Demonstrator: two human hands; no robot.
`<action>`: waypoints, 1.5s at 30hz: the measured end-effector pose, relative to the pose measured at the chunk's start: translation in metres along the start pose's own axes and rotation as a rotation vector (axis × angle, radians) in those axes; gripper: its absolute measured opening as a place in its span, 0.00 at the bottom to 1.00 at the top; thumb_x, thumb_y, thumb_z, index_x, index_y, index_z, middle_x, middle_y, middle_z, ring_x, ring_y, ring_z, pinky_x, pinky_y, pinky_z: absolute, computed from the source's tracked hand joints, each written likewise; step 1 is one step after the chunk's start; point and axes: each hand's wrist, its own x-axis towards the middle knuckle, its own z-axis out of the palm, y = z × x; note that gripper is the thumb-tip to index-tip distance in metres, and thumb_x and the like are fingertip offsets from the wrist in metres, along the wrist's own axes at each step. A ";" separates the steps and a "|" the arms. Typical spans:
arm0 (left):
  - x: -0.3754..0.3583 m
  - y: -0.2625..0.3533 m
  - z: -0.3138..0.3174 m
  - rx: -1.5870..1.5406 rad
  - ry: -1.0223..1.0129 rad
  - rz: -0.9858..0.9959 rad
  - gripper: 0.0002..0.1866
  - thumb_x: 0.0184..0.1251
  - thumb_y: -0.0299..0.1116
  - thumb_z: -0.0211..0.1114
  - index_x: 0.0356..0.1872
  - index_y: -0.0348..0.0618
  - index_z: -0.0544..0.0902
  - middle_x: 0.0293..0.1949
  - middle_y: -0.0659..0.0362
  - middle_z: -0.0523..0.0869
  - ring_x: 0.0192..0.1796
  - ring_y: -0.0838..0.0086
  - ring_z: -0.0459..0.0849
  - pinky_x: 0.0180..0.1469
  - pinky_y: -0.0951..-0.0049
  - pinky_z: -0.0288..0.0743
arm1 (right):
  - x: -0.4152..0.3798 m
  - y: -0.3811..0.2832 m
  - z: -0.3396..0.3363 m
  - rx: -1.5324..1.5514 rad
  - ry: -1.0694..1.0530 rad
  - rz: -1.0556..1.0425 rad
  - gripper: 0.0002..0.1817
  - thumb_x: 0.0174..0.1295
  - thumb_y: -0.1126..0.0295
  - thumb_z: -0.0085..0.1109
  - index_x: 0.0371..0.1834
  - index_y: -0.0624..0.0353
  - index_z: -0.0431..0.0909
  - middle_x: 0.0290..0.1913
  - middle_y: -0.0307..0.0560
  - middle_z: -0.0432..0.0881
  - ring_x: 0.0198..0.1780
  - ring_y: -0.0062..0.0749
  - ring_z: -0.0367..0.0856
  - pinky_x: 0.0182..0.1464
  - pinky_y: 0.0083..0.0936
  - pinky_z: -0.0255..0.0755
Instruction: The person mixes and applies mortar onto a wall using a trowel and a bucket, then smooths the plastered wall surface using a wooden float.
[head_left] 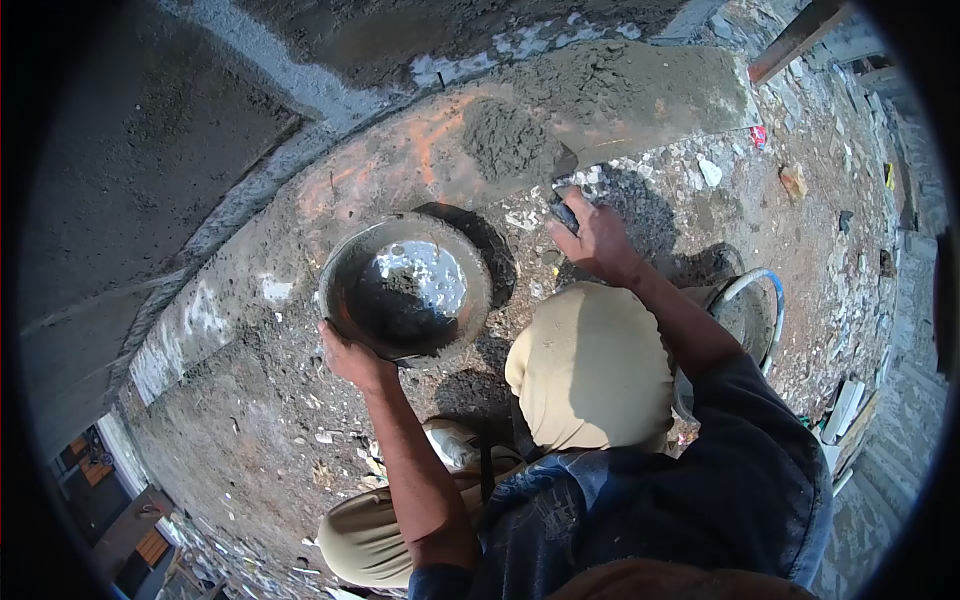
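Observation:
My left hand (352, 358) is closed on the near-left rim of a round metal basin (470, 262), which is tilted and has some wet grey mortar (400, 283) and a shiny wet patch inside. My right hand (597, 240) is wrapped round the dark handle of a trowel (566, 162). Its blade is partly visible at the edge of a heap of wet mortar (508, 140). That heap lies on an orange-stained board or sheet (385, 160) along the wall's foot.
A bucket (752, 318) with a blue and white handle stands by my right elbow. Rubble and stone chips (800, 230) cover the ground. A plastered wall (120, 170) rises at the left and top. A rusty metal post (800, 40) stands at top right.

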 end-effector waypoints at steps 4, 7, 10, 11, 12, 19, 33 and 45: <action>0.000 -0.001 -0.002 -0.009 -0.029 -0.032 0.25 0.83 0.43 0.46 0.49 0.25 0.81 0.47 0.50 0.84 0.45 0.66 0.80 0.52 0.66 0.76 | -0.011 -0.012 0.046 -0.242 -0.298 -0.104 0.24 0.65 0.58 0.63 0.64 0.47 0.73 0.43 0.61 0.85 0.47 0.61 0.84 0.49 0.50 0.78; 0.011 -0.015 -0.018 -0.088 -0.066 -0.079 0.26 0.81 0.47 0.49 0.55 0.28 0.79 0.52 0.50 0.82 0.51 0.65 0.81 0.56 0.64 0.76 | -0.005 -0.011 0.054 -0.121 -0.173 0.050 0.23 0.66 0.56 0.61 0.61 0.53 0.73 0.40 0.57 0.84 0.44 0.56 0.85 0.47 0.46 0.78; 0.012 -0.018 -0.019 -0.094 -0.077 -0.089 0.28 0.80 0.49 0.50 0.59 0.29 0.77 0.55 0.50 0.81 0.54 0.63 0.81 0.59 0.63 0.76 | 0.008 0.058 0.057 0.244 0.005 0.084 0.19 0.67 0.55 0.60 0.51 0.58 0.74 0.28 0.48 0.81 0.32 0.41 0.84 0.38 0.34 0.77; 0.011 -0.015 -0.017 -0.083 -0.073 -0.086 0.28 0.80 0.49 0.50 0.59 0.29 0.76 0.55 0.50 0.81 0.54 0.63 0.81 0.59 0.63 0.76 | 0.016 0.080 0.046 0.420 -0.161 0.195 0.17 0.68 0.56 0.60 0.48 0.59 0.74 0.27 0.44 0.80 0.28 0.35 0.82 0.34 0.30 0.76; 0.010 -0.012 -0.014 -0.109 -0.084 -0.097 0.28 0.80 0.49 0.49 0.60 0.29 0.76 0.55 0.49 0.81 0.55 0.63 0.81 0.60 0.63 0.76 | 0.021 0.096 0.038 0.596 -0.326 0.307 0.16 0.69 0.57 0.59 0.45 0.61 0.74 0.25 0.41 0.78 0.24 0.28 0.80 0.30 0.26 0.74; 0.012 -0.013 -0.015 -0.067 -0.093 -0.081 0.28 0.80 0.49 0.48 0.57 0.28 0.78 0.56 0.48 0.82 0.55 0.61 0.83 0.59 0.62 0.77 | 0.005 0.114 0.015 0.609 0.076 0.402 0.11 0.72 0.60 0.55 0.43 0.57 0.74 0.24 0.36 0.73 0.19 0.22 0.72 0.23 0.23 0.67; 0.007 -0.003 -0.014 -0.124 -0.035 -0.116 0.25 0.82 0.45 0.47 0.50 0.27 0.81 0.47 0.50 0.85 0.46 0.67 0.82 0.52 0.66 0.77 | 0.049 0.106 0.005 0.548 0.126 0.364 0.13 0.70 0.58 0.59 0.40 0.56 0.72 0.23 0.35 0.73 0.20 0.21 0.72 0.23 0.24 0.68; 0.056 -0.027 -0.038 -0.315 -0.064 -0.212 0.22 0.80 0.43 0.53 0.51 0.30 0.82 0.45 0.52 0.86 0.44 0.69 0.84 0.51 0.68 0.78 | 0.059 -0.084 -0.061 -0.657 -0.421 -0.468 0.21 0.64 0.60 0.62 0.57 0.56 0.75 0.38 0.55 0.84 0.44 0.54 0.84 0.47 0.43 0.76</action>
